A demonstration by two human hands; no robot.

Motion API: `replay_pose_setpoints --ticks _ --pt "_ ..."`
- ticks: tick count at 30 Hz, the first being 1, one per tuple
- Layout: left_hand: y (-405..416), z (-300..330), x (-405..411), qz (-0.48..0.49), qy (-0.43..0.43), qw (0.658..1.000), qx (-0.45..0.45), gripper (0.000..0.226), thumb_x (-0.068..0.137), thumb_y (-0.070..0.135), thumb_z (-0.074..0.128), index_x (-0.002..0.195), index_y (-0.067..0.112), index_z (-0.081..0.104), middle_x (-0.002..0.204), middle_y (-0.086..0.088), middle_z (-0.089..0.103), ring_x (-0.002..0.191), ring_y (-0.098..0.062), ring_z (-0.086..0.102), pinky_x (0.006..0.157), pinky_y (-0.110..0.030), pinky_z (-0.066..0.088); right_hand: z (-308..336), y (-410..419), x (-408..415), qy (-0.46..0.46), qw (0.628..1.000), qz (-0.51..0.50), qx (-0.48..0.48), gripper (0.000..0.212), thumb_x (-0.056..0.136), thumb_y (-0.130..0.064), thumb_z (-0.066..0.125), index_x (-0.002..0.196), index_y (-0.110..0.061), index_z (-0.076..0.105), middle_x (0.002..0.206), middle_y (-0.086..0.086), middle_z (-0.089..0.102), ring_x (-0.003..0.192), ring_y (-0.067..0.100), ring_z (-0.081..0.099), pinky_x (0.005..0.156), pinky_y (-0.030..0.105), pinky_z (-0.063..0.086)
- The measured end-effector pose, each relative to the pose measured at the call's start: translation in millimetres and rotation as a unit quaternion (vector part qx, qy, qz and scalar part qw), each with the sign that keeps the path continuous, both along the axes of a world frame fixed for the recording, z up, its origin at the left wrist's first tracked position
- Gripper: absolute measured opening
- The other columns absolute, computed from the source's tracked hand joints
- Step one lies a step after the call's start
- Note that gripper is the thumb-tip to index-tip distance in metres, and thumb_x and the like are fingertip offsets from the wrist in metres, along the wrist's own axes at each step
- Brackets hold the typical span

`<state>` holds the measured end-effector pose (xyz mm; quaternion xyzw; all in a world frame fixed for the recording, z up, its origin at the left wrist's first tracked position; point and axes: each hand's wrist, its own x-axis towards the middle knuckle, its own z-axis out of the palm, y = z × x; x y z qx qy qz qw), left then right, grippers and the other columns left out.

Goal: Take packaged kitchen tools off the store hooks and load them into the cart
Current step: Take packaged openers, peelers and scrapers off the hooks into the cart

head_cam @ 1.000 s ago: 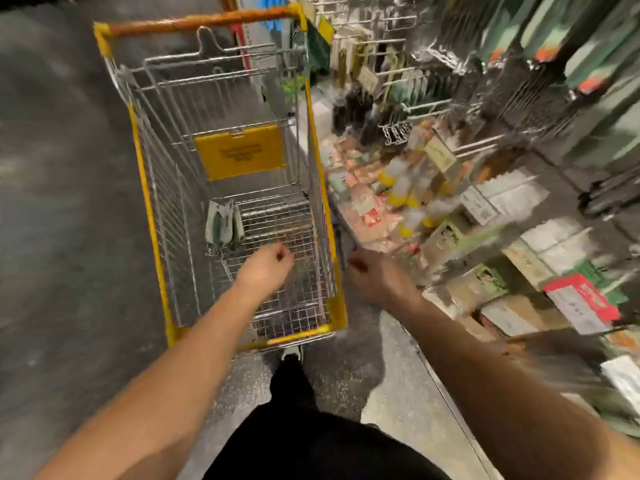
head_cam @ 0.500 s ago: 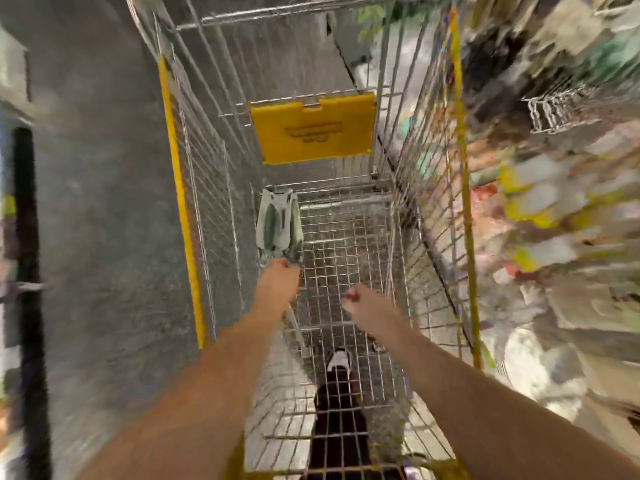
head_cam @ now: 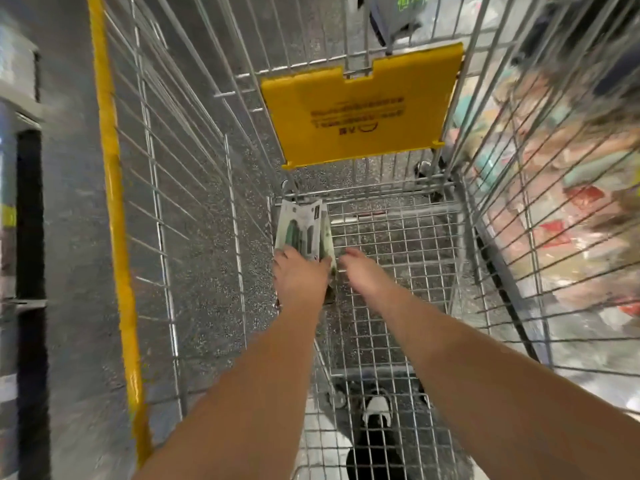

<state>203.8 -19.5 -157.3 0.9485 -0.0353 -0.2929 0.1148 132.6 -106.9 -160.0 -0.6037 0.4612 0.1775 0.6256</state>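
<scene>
Both arms reach down into a silver wire shopping cart with yellow edge trim (head_cam: 114, 209). The left hand (head_cam: 300, 279) rests on the near end of a flat white-and-green packaged kitchen tool (head_cam: 300, 233), which lies on the cart's wire floor at the far left corner, its far end against the front wall. The fingers are hidden under the back of the hand, so whether they grip the pack or only press on it cannot be told. The right hand (head_cam: 363, 271) hovers just beside the pack, fingers loosely extended and holding nothing. A yellow plastic flap with dark print (head_cam: 360, 109) hangs on the cart's far wall. Blurred merchandise (head_cam: 561, 209) shows through the right side. A black-and-white shoe (head_cam: 377, 410) is visible through the cart floor.
</scene>
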Motion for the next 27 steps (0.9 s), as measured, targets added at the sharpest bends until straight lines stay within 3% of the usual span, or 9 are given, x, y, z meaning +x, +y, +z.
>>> replay_pose_setpoints --ticks 6,8,12,16,19,21,23,25,27 --pt "-9 -15 9 0.002 -0.033 0.999 0.036 0.083 0.092 0.039 0.064 0.154 0.006 0.019 0.16 -0.018 0.025 0.147 -0.036 0.024 0.119 -0.052 0.027 -24 2 18 -0.03 0.999 -0.025 0.025 0.056 0.101 -0.025 0.054 0.153 -0.016 0.034 0.144 0.004 0.052 0.102 0.014 0.061 0.099 0.041 0.051" --pt "-10 -12 13 0.021 -0.047 0.998 0.029 0.075 0.092 0.03 0.064 0.151 0.007 0.025 0.156 -0.018 0.03 0.145 -0.034 0.027 0.119 -0.05 0.028 -28 2 24 -0.033 0.999 -0.04 0.008 0.054 0.099 -0.025 0.058 0.148 -0.013 0.04 0.136 0.004 0.058 0.093 0.012 0.062 0.086 0.036 0.055" --pt "-11 -11 22 0.026 -0.044 0.998 0.023 0.065 0.09 0.019 0.066 0.144 0.005 0.033 0.149 -0.019 0.037 0.138 -0.034 0.036 0.116 -0.047 0.035 -37 5 32 0.001 0.997 -0.065 -0.037 0.034 0.097 -0.024 0.063 0.128 -0.014 0.054 0.109 0.0 0.062 0.083 0.014 0.064 0.077 0.032 0.057" --pt "-10 -16 23 0.084 0.025 0.996 0.034 0.038 0.096 0.026 0.057 0.126 0.003 0.052 0.116 -0.013 0.056 0.09 -0.023 0.059 0.077 -0.035 0.055 -42 9 35 0.024 0.997 -0.064 -0.036 0.024 0.097 -0.022 0.063 0.119 -0.012 0.064 0.099 0.002 0.069 0.08 0.017 0.068 0.072 0.033 0.059" --pt "-8 -17 22 0.076 0.035 0.996 0.033 0.031 0.104 0.022 0.046 0.126 0.002 0.051 0.082 -0.003 0.049 0.061 -0.011 0.044 0.048 -0.024 0.035 -44 10 32 0.023 0.999 -0.042 -0.017 0.027 0.096 -0.02 0.064 0.122 -0.011 0.064 0.109 0.006 0.07 0.09 0.02 0.068 0.072 0.031 0.056" --pt "-9 -4 20 0.056 0.039 0.997 0.038 0.032 0.106 0.023 0.042 0.128 0.0 0.051 0.081 -0.003 0.049 0.064 -0.014 0.05 0.052 -0.023 0.042 -42 13 26 0.013 0.998 -0.055 -0.003 0.026 0.097 -0.016 0.061 0.123 -0.012 0.063 0.112 0.006 0.069 0.085 0.014 0.065 0.061 0.022 0.049" --pt "-8 5 13 0.022 0.06 0.997 0.044 0.034 0.106 0.019 0.04 0.131 0.0 0.053 0.105 -0.011 0.059 0.09 -0.024 0.063 0.076 -0.031 0.053 -40 17 12 0.005 0.996 -0.085 0.022 0.028 0.099 -0.017 0.057 0.126 -0.015 0.063 0.113 0.005 0.07 0.087 0.013 0.065 0.064 0.023 0.052" --pt "-3 12 0 -0.04 0.075 0.995 0.054 0.035 0.106 0.013 0.038 0.133 -0.003 0.054 0.128 -0.02 0.06 0.115 -0.034 0.061 0.095 -0.038 0.049 -31 21 -6 0.015 0.993 -0.1 0.056 0.03 0.1 -0.019 0.054 0.129 -0.022 0.062 0.112 0.001 0.07 0.095 0.018 0.067 0.074 0.03 0.057" --pt "5 24 -16 -0.035 0.079 0.996 0.034 0.036 0.106 0.013 0.037 0.132 -0.003 0.055 0.133 -0.022 0.059 0.12 -0.035 0.058 0.1 -0.041 0.047 -18 25 -29 0.026 0.989 -0.12 0.08 0.032 0.1 -0.02 0.054 0.131 -0.023 0.061 0.118 0.002 0.068 0.09 0.017 0.064 0.068 0.024 0.052"
